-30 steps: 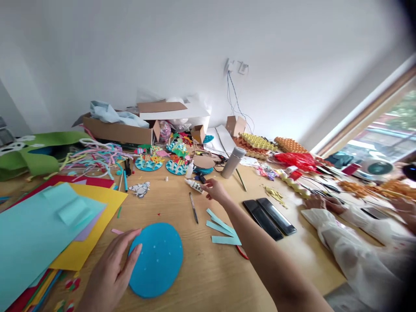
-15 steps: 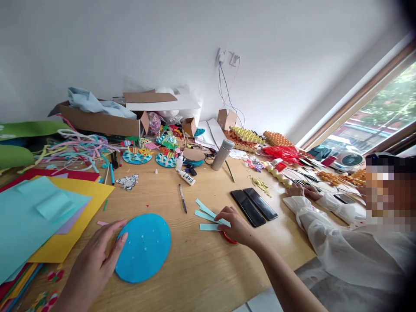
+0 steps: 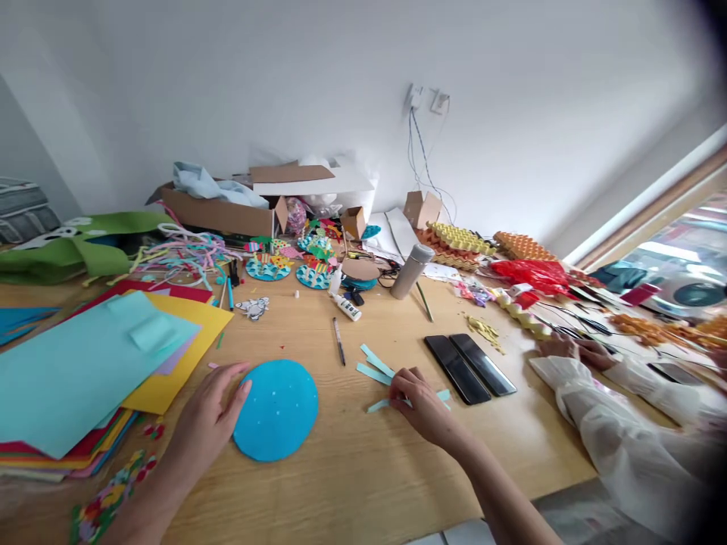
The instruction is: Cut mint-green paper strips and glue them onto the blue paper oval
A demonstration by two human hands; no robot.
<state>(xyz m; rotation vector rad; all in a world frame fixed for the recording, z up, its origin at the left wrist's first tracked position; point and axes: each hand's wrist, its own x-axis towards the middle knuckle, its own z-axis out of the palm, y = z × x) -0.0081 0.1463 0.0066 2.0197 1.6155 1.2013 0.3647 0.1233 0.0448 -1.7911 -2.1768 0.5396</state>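
My left hand [image 3: 213, 409] rests at the left edge of a round blue disc [image 3: 278, 424] lying flat on the table. Its thumb touches the rim, and the fingers are stretched out apart from the thumb. White dots are scattered across the disc's upper half. To the right, my right hand [image 3: 417, 401] is closed with its fingertips pinching a light-blue paper strip [image 3: 379, 406], whose ends show on both sides of the hand. Two more pale blue strips [image 3: 375, 372] lie just beyond the fingers. A pen [image 3: 339, 342] lies farther back, between the hands.
Two phones [image 3: 469, 367] lie right of my right hand. Coloured paper sheets [image 3: 73, 371] are stacked at left. A glue bottle [image 3: 346, 307], a grey flask [image 3: 411, 271] and decorated blue discs [image 3: 268, 269] stand behind. A co-worker's white sleeves [image 3: 591, 409] reach in at right.
The view has swung left. My right hand has pinched a paper strip and shifted it; the red piece seen under that hand no longer shows. My left hand stays beside the disc.
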